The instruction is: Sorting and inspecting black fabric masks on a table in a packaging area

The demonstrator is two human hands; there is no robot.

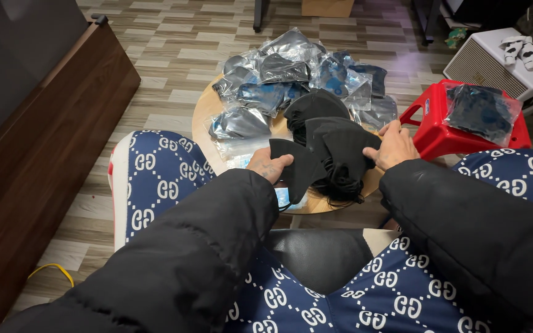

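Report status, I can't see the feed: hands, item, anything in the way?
Left hand and right hand both gripping one black mask. Loose masks and bagged masks piled just behind.

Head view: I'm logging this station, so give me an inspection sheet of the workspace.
Surface: small round wooden table, mostly covered.
Job's things: black face mask held over a loose pile of masks.
Clutter: bagged masks heaped at the back; another bag on a red stool.
Grips: left hand and right hand both pinch the mask.
Cables: yellow cord on the floor.
Surroundings: dark wooden cabinet, white box.
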